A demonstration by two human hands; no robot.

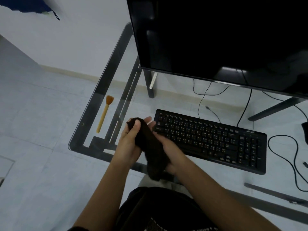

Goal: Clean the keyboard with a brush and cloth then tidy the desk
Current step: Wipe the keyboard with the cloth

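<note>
A dark brown cloth (150, 147) is bunched lengthwise between both hands, just left of the black keyboard (216, 139) on the glass desk (93, 100). My left hand (129, 140) grips the cloth's upper end, thumb over it. My right hand (170, 150) holds its lower part from the right side. A wooden-handled brush (105, 112) with orange bristles lies on the desk's left side, apart from both hands.
A large black monitor (225, 39) stands behind the keyboard. Black cables (283, 147) trail over the desk's right side and behind the keyboard. The desk's dark metal frame (123, 104) shows through the glass. Its left corner is rounded.
</note>
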